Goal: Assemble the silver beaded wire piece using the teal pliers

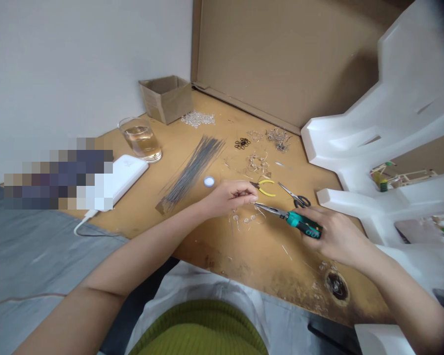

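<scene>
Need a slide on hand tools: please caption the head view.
Right hand gripping teal-and-black pliers, tips at the left hand, with scissors on the table.

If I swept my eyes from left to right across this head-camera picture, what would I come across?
By their middles: white device → glass of liquid → bundle of thin wires → left hand → yellow-handled pliers → scissors → right hand.

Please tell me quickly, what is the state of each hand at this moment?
Left hand: closed, fingertips pinching what appears to be a thin wire strand with clear beads.
Right hand: closed, holding metal pliers with teal-and-black handles.
</scene>
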Tool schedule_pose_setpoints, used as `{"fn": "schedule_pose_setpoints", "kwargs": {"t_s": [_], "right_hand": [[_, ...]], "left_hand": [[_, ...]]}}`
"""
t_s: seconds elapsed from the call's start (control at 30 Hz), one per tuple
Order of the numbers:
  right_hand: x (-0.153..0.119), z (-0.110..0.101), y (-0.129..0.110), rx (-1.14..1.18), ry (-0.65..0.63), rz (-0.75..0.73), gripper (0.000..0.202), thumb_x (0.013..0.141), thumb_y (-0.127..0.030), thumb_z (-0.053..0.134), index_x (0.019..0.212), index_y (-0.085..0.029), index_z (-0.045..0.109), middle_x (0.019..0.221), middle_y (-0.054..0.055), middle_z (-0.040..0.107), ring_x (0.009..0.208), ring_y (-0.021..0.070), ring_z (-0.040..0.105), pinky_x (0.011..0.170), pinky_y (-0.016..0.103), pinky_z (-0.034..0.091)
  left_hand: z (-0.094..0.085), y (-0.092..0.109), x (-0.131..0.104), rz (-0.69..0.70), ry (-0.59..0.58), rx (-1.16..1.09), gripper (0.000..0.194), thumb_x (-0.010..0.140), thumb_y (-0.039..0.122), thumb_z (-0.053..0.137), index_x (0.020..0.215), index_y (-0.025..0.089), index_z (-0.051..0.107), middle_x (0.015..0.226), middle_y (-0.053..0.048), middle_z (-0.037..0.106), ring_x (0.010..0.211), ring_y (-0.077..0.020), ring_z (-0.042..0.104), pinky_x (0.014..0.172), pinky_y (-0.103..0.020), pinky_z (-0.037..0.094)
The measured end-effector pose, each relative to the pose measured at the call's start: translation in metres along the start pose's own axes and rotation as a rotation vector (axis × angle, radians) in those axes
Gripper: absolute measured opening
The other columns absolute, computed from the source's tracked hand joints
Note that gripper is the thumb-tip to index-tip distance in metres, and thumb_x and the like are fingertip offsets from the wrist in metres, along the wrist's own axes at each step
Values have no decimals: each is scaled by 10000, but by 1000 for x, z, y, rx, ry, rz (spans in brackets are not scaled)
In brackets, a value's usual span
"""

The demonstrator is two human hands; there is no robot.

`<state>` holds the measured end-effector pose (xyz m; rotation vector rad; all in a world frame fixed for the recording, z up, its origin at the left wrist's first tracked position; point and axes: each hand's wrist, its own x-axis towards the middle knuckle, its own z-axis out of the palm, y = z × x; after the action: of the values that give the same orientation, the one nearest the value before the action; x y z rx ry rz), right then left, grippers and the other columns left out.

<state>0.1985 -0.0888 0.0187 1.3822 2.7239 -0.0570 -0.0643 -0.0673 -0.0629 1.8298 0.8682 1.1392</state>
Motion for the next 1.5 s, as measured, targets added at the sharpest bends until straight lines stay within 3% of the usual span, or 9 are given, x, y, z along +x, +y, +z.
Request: {"fn": "schedule_pose_setpoints", "kwargs": {"t_s": [0.43, 0.9, 1.1, 1.27, 1.37, 1.5], "right_hand": [[1, -2, -4, 90, -5, -27, 439, 683, -186, 491, 1106, -213, 608, 948, 47, 688, 766, 192, 646, 684, 286, 486], [-4, 1, -10, 217, -43, 52, 421, 675, -176, 479, 1069, -226, 618, 927, 31, 691, 724, 182, 644, 657, 265, 472], [-4, -6, -19, 294, -139, 120, 330, 692, -183, 461, 980, -212, 619, 680, -22, 626, 544, 138, 551, 537, 236, 419], [-2, -8, -22, 342, -163, 143, 231, 705, -195, 448, 865, -207, 614, 590, -40, 557, 489, 122, 487, 490, 230, 380], [-2, -4, -13, 350, -145, 132, 293, 690, -196, 472, 947, -198, 612, 665, -17, 610, 529, 136, 529, 517, 239, 406], [-3, 3, 2, 328, -24, 183, 367, 735, -256, 498, 1093, -210, 564, 830, 26, 661, 665, 178, 607, 594, 267, 443]], "left_hand": [[0, 3, 0, -46, 4, -71, 141, 798, 263, 552, 757, 141, 608, 696, 2, 579, 588, -64, 455, 555, -199, 351], [1, 1, 1, -72, 3, -110, 190, 789, 324, 556, 760, 143, 604, 679, -8, 585, 600, -79, 481, 568, -210, 382], [2, 1, 0, -42, 25, -111, 168, 798, 303, 559, 764, 146, 608, 690, -5, 583, 626, -81, 497, 587, -211, 392], [3, 0, 0, -22, 50, -90, 183, 797, 319, 563, 760, 146, 610, 692, -11, 589, 636, -88, 506, 594, -216, 398], [2, -2, 1, -41, 72, -72, 188, 797, 327, 561, 765, 147, 605, 687, -6, 587, 615, -80, 495, 572, -207, 393], [-2, -6, 5, -119, 170, -112, 207, 788, 355, 568, 782, 148, 579, 650, 11, 570, 546, -60, 460, 499, -181, 374]]}}
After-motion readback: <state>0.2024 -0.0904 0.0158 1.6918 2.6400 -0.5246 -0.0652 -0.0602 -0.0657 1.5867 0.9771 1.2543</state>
